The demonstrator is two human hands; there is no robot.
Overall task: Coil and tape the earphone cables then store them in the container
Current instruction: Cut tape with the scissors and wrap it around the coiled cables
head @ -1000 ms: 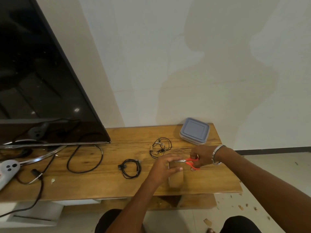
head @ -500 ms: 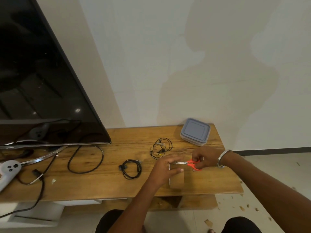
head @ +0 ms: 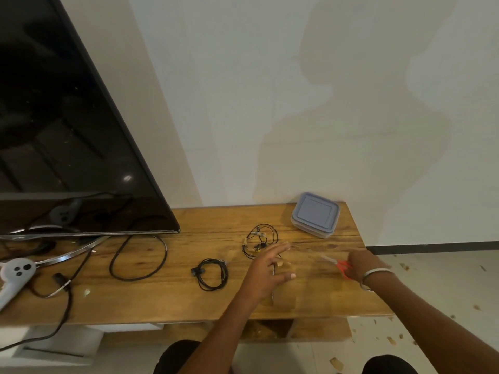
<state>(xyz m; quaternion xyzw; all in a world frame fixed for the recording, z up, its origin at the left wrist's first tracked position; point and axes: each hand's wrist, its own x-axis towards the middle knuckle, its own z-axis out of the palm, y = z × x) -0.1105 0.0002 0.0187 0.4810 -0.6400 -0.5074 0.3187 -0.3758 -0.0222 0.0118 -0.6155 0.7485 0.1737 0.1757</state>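
My left hand (head: 268,271) hovers with its fingers spread over a brown tape roll (head: 283,299) that stands near the table's front edge. A small tan bit of tape shows by its fingers; whether it sticks to them is unclear. My right hand (head: 361,265) grips red-handled scissors (head: 342,265), blades pointing left, to the right of the roll. A black coiled earphone cable (head: 212,273) lies left of my left hand. A second coiled earphone cable (head: 259,240) with pale tape bits lies just beyond my left fingertips. The container (head: 316,214), its grey-blue lid on, sits at the back right.
The wooden table (head: 189,306) carries a large dark TV (head: 67,144) on the left, with a looped black cable (head: 140,257) and a white controller (head: 13,276) in front of it. The table's right edge is near my right wrist. Scraps litter the floor (head: 445,292).
My right hand has drawn the scissors away to the right, off the tape roll. My left hand has lifted from the roll and spread its fingers.
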